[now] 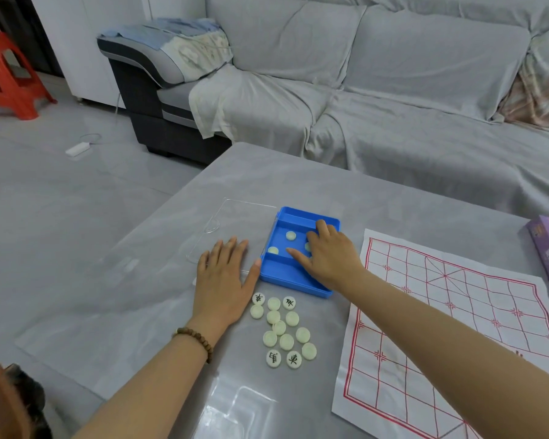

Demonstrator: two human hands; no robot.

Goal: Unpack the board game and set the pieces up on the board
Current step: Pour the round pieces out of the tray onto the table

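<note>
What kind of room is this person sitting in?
Most likely a home living room: a big grey covered sofa stands behind the low table, and a red plastic stool sits on the tiled floor.

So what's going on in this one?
A person is emptying a blue plastic tray of pale round game pieces. The right hand reaches into it, where a few remain; the left hand lies flat on the grey table beside it. A pile of pieces sits in front; the red-lined paper board is bare.

Worktop: glossy grey. Tray: smooth blue plastic. Board: creased white sheet. Pieces: matt cream discs.
</note>
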